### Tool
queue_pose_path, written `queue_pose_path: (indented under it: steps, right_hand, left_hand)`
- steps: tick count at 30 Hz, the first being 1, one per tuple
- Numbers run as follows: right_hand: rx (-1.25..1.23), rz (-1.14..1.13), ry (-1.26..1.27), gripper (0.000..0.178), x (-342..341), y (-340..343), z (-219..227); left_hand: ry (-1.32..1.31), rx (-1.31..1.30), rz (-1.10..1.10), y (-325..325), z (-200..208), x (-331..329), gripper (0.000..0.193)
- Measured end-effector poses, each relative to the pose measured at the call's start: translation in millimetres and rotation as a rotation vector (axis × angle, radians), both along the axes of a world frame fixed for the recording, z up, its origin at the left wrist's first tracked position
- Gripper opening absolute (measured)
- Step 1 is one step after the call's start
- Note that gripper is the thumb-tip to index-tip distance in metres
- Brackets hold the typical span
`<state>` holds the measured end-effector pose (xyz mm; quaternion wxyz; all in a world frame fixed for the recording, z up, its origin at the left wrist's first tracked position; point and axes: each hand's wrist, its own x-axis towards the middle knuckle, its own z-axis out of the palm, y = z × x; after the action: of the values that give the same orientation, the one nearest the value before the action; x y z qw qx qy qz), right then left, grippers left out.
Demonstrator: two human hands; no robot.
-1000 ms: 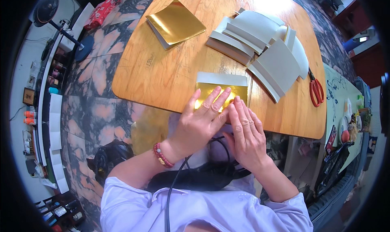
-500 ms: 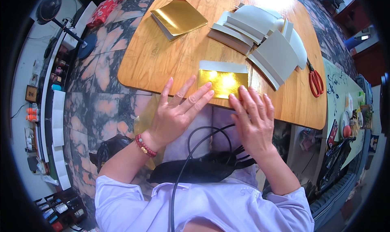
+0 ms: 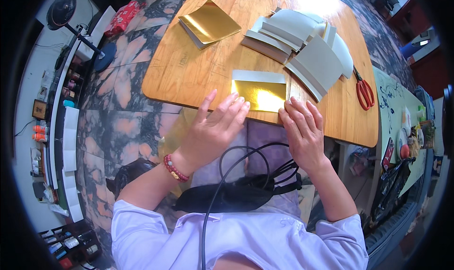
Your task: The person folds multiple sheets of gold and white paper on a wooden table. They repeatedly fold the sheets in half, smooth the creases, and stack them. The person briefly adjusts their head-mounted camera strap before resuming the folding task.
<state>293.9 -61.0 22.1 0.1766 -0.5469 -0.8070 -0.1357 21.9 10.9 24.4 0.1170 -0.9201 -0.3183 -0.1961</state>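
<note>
At the table's near edge lies a folded sheet of gold foil paper (image 3: pixel 260 96), with a white strip showing along its far side. My left hand (image 3: pixel 210 130) rests at its left side, fingers stretched and fingertips on or right beside the paper's edge. On the other side, my right hand (image 3: pixel 305 135) has its slightly bent fingers at the lower right corner. Its thumb is mostly hidden. Farther left on the table is a stack of gold foil paper (image 3: pixel 210 24). Several folded white-grey paper pieces (image 3: pixel 319 64) are heaped to the right.
Red-handled scissors (image 3: pixel 364 94) lie near the right edge of the wooden table (image 3: pixel 189 76). A black cable (image 3: pixel 218 187) loops over a black pouch (image 3: pixel 222 199) on my lap. A patterned side table (image 3: pixel 392 92) with small items stands right; a fan (image 3: pixel 61 10) stands far left.
My right fingers have drawn off the foil's face toward its right edge and bent more. My left fingers have come closer together. The view has shifted slightly.
</note>
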Motion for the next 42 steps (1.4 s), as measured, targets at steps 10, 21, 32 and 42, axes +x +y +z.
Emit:
queue_pose_path:
  steps: [10, 21, 32, 42]
  right_hand:
    - [0.048, -0.018, -0.037, 0.054, -13.6, 0.5, 3.4]
    - [0.002, 0.005, 0.097, 0.051, 2.1, -4.8, 1.3]
    - [-0.024, 0.030, 0.190, 0.047, 5.3, -4.8, 2.4]
    - [-0.031, 0.032, 0.190, 0.046, 6.4, -5.3, 4.3]
  left_hand:
    - [0.060, 0.082, 0.043, -10.4, -0.4, 9.0, 0.054]
    - [-0.136, -0.146, 0.040, -8.0, -5.1, -22.9, 0.047]
    - [-0.162, -0.132, 0.056, -6.1, -4.8, -36.9, 0.046]
    - [-0.522, -0.305, -0.016, 47.1, 25.1, -6.3, 0.057]
